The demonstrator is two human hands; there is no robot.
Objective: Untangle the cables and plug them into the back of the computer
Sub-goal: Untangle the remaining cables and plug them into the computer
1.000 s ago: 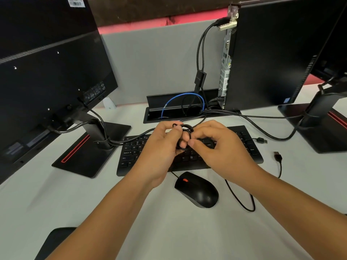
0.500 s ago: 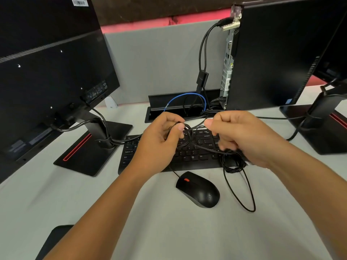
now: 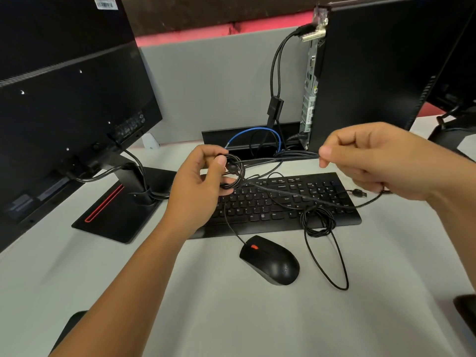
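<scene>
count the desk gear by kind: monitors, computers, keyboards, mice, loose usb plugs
monitors: 1 in full, a second's stand at the right edge
computers: 1
keyboards: 1
mice: 1
loose usb plugs: 1
total: 6

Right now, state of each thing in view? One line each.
Left hand: grips a coiled cable bundle.
Right hand: pinches a cable strand, pulled taut from the bundle.
USB plug: loose, unplugged, at the keyboard's right end.
Loose coil: lies on the keyboard's front edge, still looped.
Mouse: on the desk, untouched.
Keyboard: flat on the desk, cables across it.
Computer: upright, two cables plugged in at top.
</scene>
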